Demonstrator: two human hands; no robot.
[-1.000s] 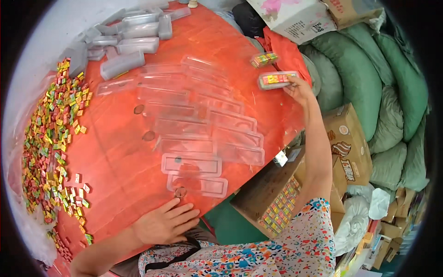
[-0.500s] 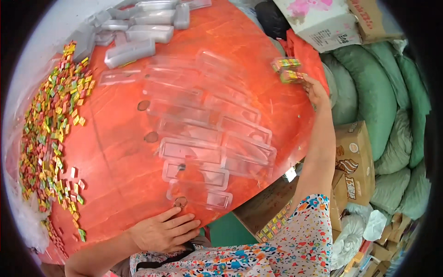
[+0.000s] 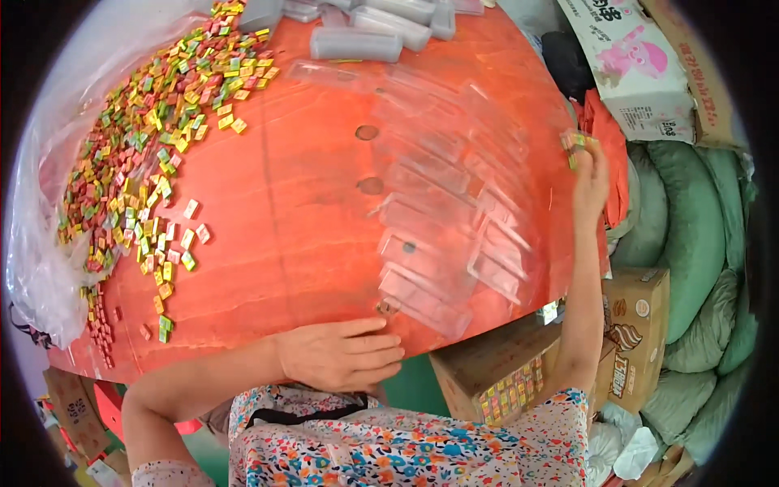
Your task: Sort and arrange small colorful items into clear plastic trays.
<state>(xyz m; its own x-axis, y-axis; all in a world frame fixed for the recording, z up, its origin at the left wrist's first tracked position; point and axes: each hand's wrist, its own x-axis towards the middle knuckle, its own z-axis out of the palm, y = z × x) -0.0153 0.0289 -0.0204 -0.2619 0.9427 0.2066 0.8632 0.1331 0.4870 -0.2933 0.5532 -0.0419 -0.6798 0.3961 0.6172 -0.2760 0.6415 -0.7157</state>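
Along the table's right edge, my right hand [image 3: 592, 180] grips a small clear plastic box packed with colourful wrapped pieces [image 3: 574, 144]; the fingers partly cover it. My left hand [image 3: 347, 354] rests at the front edge of the orange-red table [image 3: 300, 235], fingers stretched out and holding nothing. Just beyond it, shallow clear plastic trays [image 3: 422, 296] lie in overlapping rows across the table. On the left side spreads a big heap of small wrapped pieces [image 3: 174, 105] in yellow, red and green.
Stacked clear plastic containers [image 3: 355, 45] stand at the far edge. Below the right forearm an open cardboard box [image 3: 462, 381] holds packed rows of wrapped pieces. Green sacks [image 3: 690, 219] and a brown carton [image 3: 637, 333] crowd the right. Clear plastic sheeting [image 3: 40, 203] borders the heap.
The view has swung left, so the table and heap appear further right. Two filled boxes showed by my right hand before; one shows now. My left hand stays near the front edge.
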